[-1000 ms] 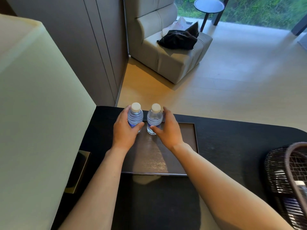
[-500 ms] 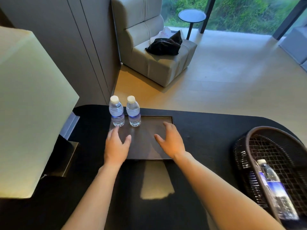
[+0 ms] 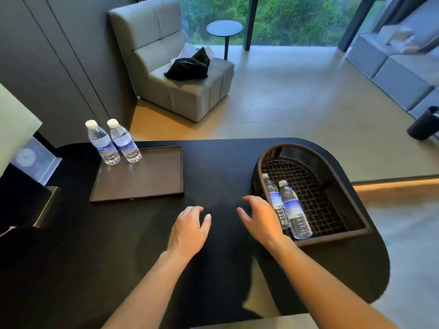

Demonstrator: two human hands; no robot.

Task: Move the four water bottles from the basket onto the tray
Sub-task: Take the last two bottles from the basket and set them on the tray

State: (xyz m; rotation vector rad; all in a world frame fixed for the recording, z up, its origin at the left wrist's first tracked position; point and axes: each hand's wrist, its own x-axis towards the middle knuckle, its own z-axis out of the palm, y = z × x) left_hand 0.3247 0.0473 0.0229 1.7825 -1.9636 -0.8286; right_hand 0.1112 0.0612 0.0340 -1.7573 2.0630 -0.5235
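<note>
Two clear water bottles with white caps and blue labels stand upright side by side at the far left corner of the dark rectangular tray (image 3: 147, 184): the left tray bottle (image 3: 102, 142) and the right tray bottle (image 3: 123, 140). Two more bottles lie side by side in the dark woven basket (image 3: 332, 167): one (image 3: 274, 198) partly behind my right hand, the other (image 3: 293, 211) beside it. My left hand (image 3: 190, 230) hovers open over the black table between tray and basket. My right hand (image 3: 259, 217) is open at the basket's left rim, holding nothing.
The black table (image 3: 213, 162) has a rounded right end. A lamp with a pale shade (image 3: 14, 124) and a small framed card (image 3: 35, 160) stand at the left. Beyond the table are a grey armchair (image 3: 175, 67) and a round side table (image 3: 224, 29).
Both hands let go of the two bottles on the tray and moved right across the table toward the basket. The view swung right, bringing the whole basket in.
</note>
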